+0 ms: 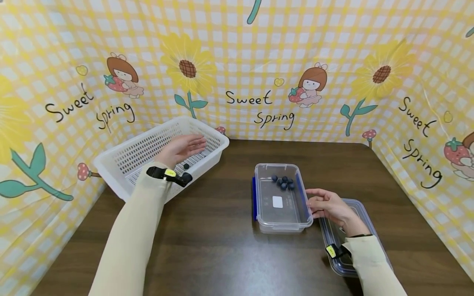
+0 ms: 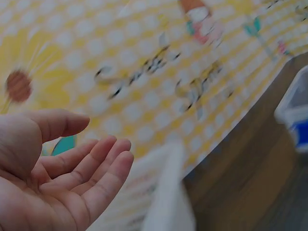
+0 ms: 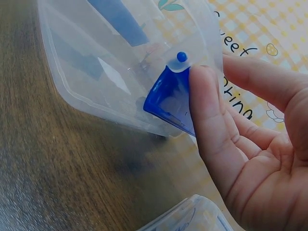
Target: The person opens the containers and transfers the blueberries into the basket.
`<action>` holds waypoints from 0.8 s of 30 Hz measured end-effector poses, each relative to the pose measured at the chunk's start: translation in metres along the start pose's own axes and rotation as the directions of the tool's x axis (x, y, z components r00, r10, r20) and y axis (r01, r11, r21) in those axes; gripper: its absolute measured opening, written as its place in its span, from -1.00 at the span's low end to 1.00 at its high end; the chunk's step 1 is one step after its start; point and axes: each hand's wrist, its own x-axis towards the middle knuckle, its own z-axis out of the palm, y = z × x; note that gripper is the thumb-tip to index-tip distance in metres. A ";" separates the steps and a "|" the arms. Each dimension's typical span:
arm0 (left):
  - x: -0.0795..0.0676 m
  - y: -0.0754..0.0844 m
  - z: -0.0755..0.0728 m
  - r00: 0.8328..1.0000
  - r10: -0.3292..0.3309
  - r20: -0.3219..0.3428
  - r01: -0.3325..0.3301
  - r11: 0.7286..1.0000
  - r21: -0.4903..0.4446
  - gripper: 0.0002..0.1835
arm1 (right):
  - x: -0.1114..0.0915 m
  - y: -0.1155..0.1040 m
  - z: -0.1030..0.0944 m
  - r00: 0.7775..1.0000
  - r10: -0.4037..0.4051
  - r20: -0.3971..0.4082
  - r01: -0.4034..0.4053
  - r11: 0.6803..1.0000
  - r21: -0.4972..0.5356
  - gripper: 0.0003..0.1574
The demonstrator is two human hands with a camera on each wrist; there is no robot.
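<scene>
Over the white slatted basket (image 1: 122,148) my left hand (image 1: 181,149) is held with its fingers loosely extended. Its palm holds nothing in the left wrist view. A small dark blueberry (image 1: 186,166) lies in the basket below that hand. Several blueberries (image 1: 284,181) sit at the far end of a clear plastic box (image 1: 285,226), which has blue side latches. My right hand (image 1: 331,207) is at the box's right side. In the right wrist view its thumb (image 3: 207,106) touches a blue latch (image 3: 168,98), folded outward; its index finger reaches the box wall.
Under my right forearm lies a clear rectangular plastic piece (image 1: 333,263), perhaps a lid, partly hidden. The brown wooden table (image 1: 207,255) is bounded behind and at both sides by a yellow checked cloth (image 1: 252,61). The basket's near rim stands left of the box.
</scene>
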 end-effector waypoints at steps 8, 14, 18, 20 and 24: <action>0.004 -0.008 0.055 0.994 0.003 0.106 -0.011 0.997 0.071 -0.64 | 0.001 0.000 0.001 1.000 0.009 -0.007 -0.009 1.000 0.001 -0.59; 0.008 -0.027 0.086 0.985 -0.025 0.168 0.005 0.993 0.118 -0.58 | 0.000 -0.001 0.001 1.000 0.011 -0.009 -0.011 1.000 0.008 -0.59; 0.012 -0.045 0.108 0.970 -0.068 0.235 0.030 0.986 0.162 -0.57 | 0.000 -0.001 0.001 1.000 0.008 -0.007 -0.008 1.000 0.009 -0.59; 0.013 -0.053 0.120 0.961 -0.090 0.261 0.041 0.982 0.187 -0.58 | -0.001 -0.001 0.001 1.000 0.007 -0.007 -0.007 1.000 0.007 -0.59; 0.013 -0.068 0.142 0.945 -0.135 0.299 0.070 0.973 0.218 -0.58 | -0.001 -0.001 0.002 1.000 0.006 -0.006 -0.006 1.000 0.008 -0.59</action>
